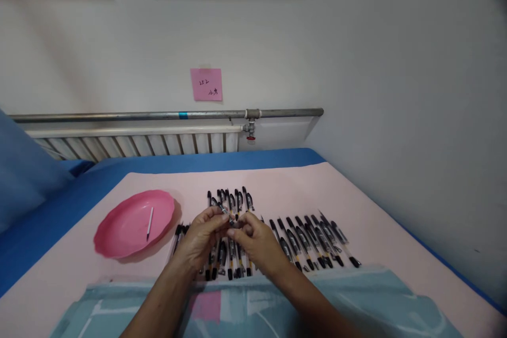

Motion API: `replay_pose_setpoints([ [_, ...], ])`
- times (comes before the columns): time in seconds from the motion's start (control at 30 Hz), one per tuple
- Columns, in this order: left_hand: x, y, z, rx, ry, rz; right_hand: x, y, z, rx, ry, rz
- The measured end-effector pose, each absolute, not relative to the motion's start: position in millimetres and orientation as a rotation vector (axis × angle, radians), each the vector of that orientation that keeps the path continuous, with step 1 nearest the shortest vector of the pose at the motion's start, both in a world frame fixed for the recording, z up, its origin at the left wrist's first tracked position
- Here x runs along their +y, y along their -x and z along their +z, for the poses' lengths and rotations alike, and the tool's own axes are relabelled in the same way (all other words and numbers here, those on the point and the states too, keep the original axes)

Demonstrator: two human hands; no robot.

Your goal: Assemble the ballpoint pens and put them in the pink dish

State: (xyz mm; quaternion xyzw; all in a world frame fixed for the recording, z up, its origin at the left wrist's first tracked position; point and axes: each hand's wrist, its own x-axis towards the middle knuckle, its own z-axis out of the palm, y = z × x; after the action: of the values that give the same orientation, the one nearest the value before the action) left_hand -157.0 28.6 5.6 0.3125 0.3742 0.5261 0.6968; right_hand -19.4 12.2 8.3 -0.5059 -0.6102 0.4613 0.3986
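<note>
My left hand and my right hand meet above a row of black-and-clear pens laid side by side on a pink sheet. Both hands pinch one pen between their fingertips, the left on its upper end, the right on its lower part. More pens lie just beyond the hands. A pink plate to the left holds a single thin white refill.
The pink sheet lies on a blue surface. A light blue patterned cloth covers the near edge under my forearms. A white wall with a radiator, a metal pipe and a pink note stands behind.
</note>
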Motion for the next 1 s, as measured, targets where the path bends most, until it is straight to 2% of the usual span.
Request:
replay_pose_setpoints([
  [0.27,26.3,152.9,6.2,0.875,-0.765,1.144,10.8,18.1,2.7,-1.587,1.296,1.035],
  [0.87,24.7,142.8,0.9,0.753,-0.714,1.066,14.5,19.7,3.0,-1.627,1.276,0.966],
  [1.0,40.8,186.5,14.4,0.898,-0.771,1.407,13.2,19.6,4.2,-1.686,1.190,0.966],
])
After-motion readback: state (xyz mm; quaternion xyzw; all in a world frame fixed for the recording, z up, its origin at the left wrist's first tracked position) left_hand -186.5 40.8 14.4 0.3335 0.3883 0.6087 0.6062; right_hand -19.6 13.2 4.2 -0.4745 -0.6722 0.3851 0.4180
